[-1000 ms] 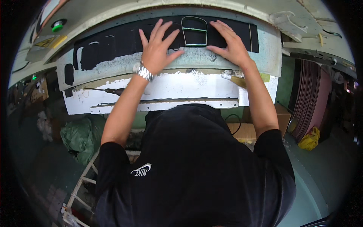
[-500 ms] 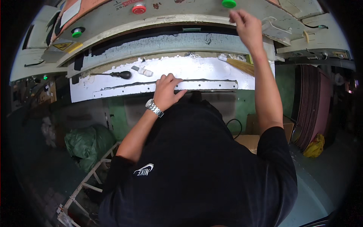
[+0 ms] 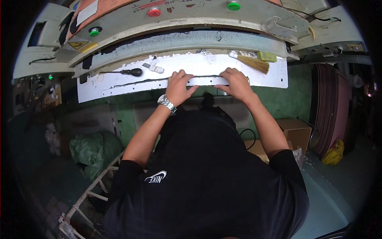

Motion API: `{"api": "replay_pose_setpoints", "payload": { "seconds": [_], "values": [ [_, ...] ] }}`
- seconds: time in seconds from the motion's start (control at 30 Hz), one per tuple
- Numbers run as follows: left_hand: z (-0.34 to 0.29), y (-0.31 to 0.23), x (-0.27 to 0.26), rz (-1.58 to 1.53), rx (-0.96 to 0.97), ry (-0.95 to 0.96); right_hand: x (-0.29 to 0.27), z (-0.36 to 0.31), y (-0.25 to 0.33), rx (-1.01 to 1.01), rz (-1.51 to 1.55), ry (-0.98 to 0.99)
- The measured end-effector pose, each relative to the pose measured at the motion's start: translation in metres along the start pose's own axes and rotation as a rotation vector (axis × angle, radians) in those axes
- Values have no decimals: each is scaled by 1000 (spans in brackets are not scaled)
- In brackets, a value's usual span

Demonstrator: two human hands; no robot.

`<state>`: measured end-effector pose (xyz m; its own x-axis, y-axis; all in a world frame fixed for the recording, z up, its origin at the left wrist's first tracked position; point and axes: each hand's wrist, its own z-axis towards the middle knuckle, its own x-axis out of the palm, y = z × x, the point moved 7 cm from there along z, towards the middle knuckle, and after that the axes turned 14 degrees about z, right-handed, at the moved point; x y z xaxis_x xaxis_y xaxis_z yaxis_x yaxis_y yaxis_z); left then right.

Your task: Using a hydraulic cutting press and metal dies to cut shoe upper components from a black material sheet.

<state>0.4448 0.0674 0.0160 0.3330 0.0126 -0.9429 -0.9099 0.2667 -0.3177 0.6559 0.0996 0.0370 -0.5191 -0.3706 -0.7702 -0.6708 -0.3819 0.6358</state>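
A long, narrow pale strip (image 3: 147, 86) with a row of small holes and a ragged dark far edge lies along the front of a white work table (image 3: 91, 91). My left hand (image 3: 180, 88) grips it near its middle, fingers over the far edge and thumb on the near side. To the right, my right hand (image 3: 237, 84) clasps the same strip in a like way. Beyond them on the table rest a dark-handled screwdriver (image 3: 131, 72), a small blade wrapped in white (image 3: 154, 68), a straw hand brush (image 3: 251, 63) and a yellow-green block (image 3: 266, 56).
Behind the table runs a machine's grey front with a red button (image 3: 154, 12), a green button (image 3: 234, 5) and another green button (image 3: 94, 32) at left. A green bag (image 3: 93, 151) and a metal frame (image 3: 93, 194) stand lower left; a cardboard box (image 3: 294, 131) sits lower right.
My right hand has come down from beside the upper green button to the strip and taken hold of it. My left hand stays on the strip.
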Motion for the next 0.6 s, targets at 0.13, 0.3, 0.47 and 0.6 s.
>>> {"api": "replay_pose_setpoints", "payload": {
  "seconds": [0.13, 0.3, 0.47, 0.6],
  "values": [
    [3, 0, 4, 8, -8, -5, 4, 0, -4, 10, -40, -23],
    [10, 3, 5, 29, -7, -14, 6, 6, -4, 27, -75, -22],
    [9, 4, 8, 41, -6, -25, 14, 5, -5, 24, -98, -28],
    [10, 1, 3, 68, -26, -17, 10, 5, 0, 32, -119, -26]
  ]
}}
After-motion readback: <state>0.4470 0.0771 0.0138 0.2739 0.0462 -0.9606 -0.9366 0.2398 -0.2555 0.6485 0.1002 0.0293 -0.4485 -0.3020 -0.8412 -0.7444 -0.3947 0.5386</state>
